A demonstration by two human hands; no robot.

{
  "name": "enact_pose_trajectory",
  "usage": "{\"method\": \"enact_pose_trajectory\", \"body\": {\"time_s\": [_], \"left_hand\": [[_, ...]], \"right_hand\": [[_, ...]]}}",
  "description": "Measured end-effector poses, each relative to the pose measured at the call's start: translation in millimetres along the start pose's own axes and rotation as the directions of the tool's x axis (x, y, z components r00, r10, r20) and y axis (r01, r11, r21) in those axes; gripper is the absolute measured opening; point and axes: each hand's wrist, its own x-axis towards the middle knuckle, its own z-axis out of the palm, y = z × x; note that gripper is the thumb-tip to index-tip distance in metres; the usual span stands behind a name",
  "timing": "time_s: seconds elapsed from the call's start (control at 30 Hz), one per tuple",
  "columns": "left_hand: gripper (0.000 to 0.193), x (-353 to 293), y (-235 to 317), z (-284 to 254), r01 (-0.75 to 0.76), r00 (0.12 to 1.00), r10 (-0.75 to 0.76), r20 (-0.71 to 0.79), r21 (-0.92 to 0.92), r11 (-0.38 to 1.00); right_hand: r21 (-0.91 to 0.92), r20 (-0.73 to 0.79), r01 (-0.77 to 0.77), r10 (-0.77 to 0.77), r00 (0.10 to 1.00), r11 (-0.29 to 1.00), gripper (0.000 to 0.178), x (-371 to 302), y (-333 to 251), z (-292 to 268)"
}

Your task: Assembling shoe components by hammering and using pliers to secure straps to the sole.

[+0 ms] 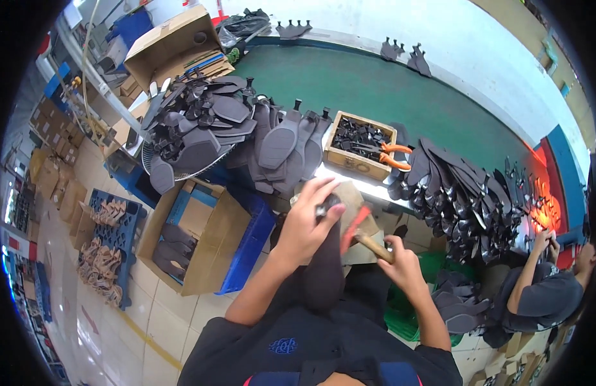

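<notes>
Big heaps of dark sole pieces (pixel 201 122) on the green bench (pixel 388 90) and more piled at your right (pixel 465 193) suggest most of the batch is unworked, though you cannot tell finished from unfinished. Between them, 1 dark sole (pixel 324 270) stands upright at your lap, your left hand (pixel 307 222) closed around its top end. Your right hand (pixel 404 264) is fisted tight on a wooden-handled hammer (pixel 369 241), its red head blurred just beside the sole; work on this piece looks mid-way.
</notes>
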Motion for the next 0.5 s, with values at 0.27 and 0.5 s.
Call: {"method": "enact_pose_trajectory", "body": {"time_s": [0.27,0.5], "left_hand": [[0.075,52.5,-89.8,51.4,0.037,0.993,-0.028,-0.114,0.082,0.996],[0.023,157.9,-147.6,77.4,-0.255,0.966,0.213,0.145,0.648,0.717]], "right_hand": [[0.806,-0.313,-0.095,0.557,0.769,0.585,0.017,-124.9,27.9,5.8],[0.975,-0.162,-0.011,0.746,0.646,0.221,0.027,-138.6,30.0,14.3]]}}
